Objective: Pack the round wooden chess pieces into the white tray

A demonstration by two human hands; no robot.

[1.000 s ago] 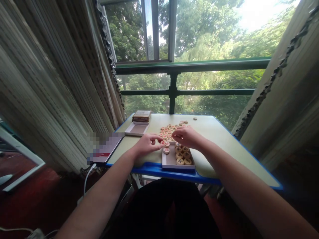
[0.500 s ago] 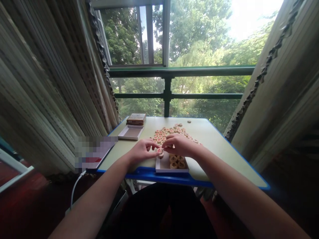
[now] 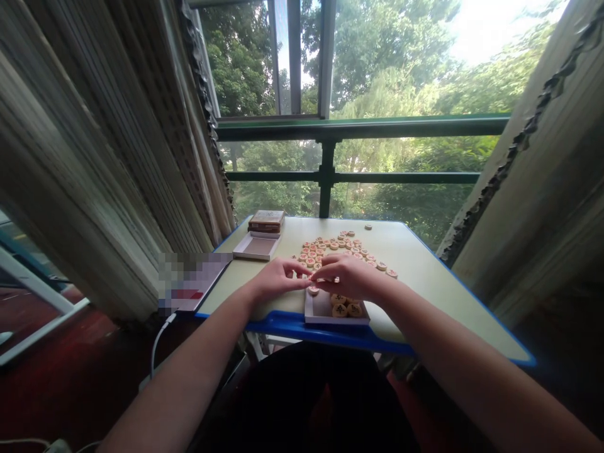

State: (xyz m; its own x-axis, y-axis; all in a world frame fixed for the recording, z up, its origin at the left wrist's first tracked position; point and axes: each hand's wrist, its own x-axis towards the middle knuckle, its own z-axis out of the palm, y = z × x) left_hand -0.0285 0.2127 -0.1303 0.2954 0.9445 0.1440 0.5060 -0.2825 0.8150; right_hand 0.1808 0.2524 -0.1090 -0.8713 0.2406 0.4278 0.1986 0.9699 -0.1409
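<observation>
Both hands meet over the back left corner of a shallow cardboard box (image 3: pixel 308 314) at the table's near edge. My left hand (image 3: pixel 278 277) has its thumb and fingertips closed on a small round Chinese chess piece (image 3: pixel 310 279), mostly covered by fingers. From the other side, the fingertips of my right hand (image 3: pixel 346 275) pinch at the same spot. Just below the fingers, a red-marked piece (image 3: pixel 313 290) shows at the box's left side. Several larger dark-marked pieces (image 3: pixel 339 310) lie in the right part of the box, some hidden under my right hand.
Loose chess pieces (image 3: pixel 334 245) spread over the table (image 3: pixel 425 302) beyond my hands, with a lone piece (image 3: pixel 368 227) farther back. An open box lid (image 3: pixel 257 246) and a closed box (image 3: pixel 267 219) stand at back left. A cable (image 3: pixel 154 343) hangs at the left.
The view has shifted slightly, so the table appears farther right. My fingertips have drawn together over the box corner, and the red-marked piece between them is now more covered.
</observation>
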